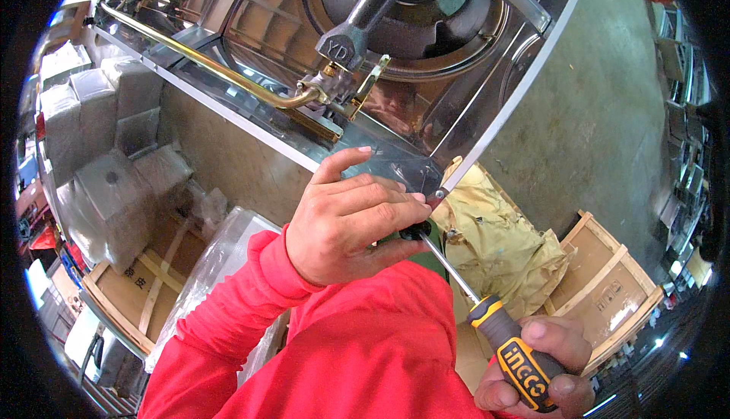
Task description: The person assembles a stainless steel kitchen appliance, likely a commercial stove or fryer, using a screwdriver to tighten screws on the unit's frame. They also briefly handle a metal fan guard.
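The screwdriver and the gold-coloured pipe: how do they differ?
The screwdriver has a chunky grey, black and yellow handle on a silver shaft; the pipe is mostly gold-coloured. The screwdriver's shaft is straight, while the pipe bends near its ends. The screwdriver is gripped in the right hand; the pipe runs inside the metal frame, touched by neither hand. Both show shiny metal.

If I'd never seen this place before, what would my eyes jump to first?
Probably the bright red clothing, filling the bottom middle of the picture. Next might be the yellow-and-dark screwdriver at the lower right, gripped by the right hand, its shaft slanting up toward the left hand near the middle. Then look at the top: a shiny gold-coloured pipe runs in from the left toward a chunky dark metal casting.
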`<state>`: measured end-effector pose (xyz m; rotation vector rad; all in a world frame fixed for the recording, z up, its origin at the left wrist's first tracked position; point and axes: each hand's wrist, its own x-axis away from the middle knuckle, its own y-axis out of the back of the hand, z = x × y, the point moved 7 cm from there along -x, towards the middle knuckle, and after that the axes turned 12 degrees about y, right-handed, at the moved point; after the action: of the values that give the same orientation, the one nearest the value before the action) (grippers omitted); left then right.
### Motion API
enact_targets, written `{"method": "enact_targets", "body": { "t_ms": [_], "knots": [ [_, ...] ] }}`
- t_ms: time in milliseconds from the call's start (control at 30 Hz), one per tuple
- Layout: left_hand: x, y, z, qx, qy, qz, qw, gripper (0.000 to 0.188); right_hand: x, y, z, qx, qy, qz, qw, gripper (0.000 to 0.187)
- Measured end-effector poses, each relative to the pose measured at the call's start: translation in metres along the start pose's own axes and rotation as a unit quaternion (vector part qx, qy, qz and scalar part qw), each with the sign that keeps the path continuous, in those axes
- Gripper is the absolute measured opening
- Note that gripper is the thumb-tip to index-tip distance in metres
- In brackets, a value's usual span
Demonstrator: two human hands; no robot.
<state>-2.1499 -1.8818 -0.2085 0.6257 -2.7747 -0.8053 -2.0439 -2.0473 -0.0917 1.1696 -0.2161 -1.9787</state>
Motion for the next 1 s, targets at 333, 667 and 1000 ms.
{"method": "enact_targets", "body": {
  "t_ms": [333,667,1000],
  "knots": [
    [0.001,-0.001,0.002,0.014,0.005,0.017,1.0,0.044,0.0,-0.003,0.004,0.025,0.02,-0.021,0.999,0.042],
    [0.002,-0.003,0.004,0.016,0.005,0.019,1.0,0.044,-0.002,-0.005,0.009,0.031,0.028,-0.011,0.999,0.042],
    [0.003,-0.002,0.003,0.007,0.001,0.012,1.0,0.043,-0.012,-0.003,0.012,-0.023,-0.049,0.072,0.996,0.048]
  ]
}}
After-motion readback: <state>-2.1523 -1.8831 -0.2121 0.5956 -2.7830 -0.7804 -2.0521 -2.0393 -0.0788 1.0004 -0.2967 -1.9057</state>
